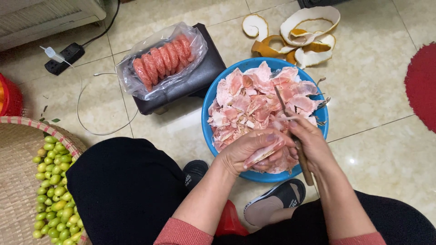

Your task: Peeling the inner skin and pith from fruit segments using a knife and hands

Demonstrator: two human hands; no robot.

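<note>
Nearest me, my left hand [247, 152] is curled around a pink pomelo segment [263, 153], fingers wrapped over it so it sits pinched in the palm just above the near rim of the blue basin [206, 113]. My right hand [313, 145] is closed round the wooden handle of a knife [290, 122], the thin blade pointing away from me over the basin and lying close to the segment's far end. I judge the step in hand to be stripping the membrane off this segment: the basin is heaped with pale pink skins [254, 102], and the next move, as I read it, calls for a shallow, controlled cut with the blade kept clear of the left thumb (I cannot tell whether the edge is already in the skin). To my left a woven tray [18, 149] holds small green fruits [56, 190]. Beyond the basin, a clear bag of cleaned segments [163, 59] rests on a dark stool [195, 77], well apart from my hands. Farthest off, curled pomelo rind [299, 34] lies on the tiled floor [377, 90].
</note>
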